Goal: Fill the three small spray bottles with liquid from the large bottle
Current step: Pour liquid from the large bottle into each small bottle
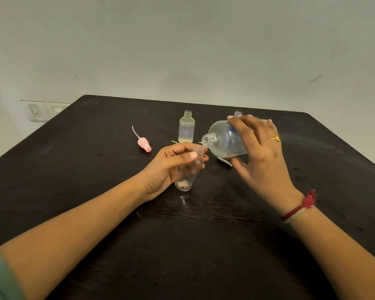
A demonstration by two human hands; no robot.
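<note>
My right hand (260, 152) grips the large clear bottle (223, 138), tipped on its side with its open mouth pointing left. Just below that mouth, my left hand (171, 167) holds a small clear spray bottle (189, 172) by its neck, lifted off the dark table (95, 169) and tilted. A second small bottle (186, 127), uncapped and partly filled with liquid, stands upright behind my left hand. The neck of a third small bottle (238, 113) shows above my right fingers; its body is hidden.
A pink spray cap (143, 143) with its white dip tube lies on the table to the left. A pale piece like another spray part (224, 161) lies under the large bottle. Wall switches (44, 111) sit beyond the table's far left corner.
</note>
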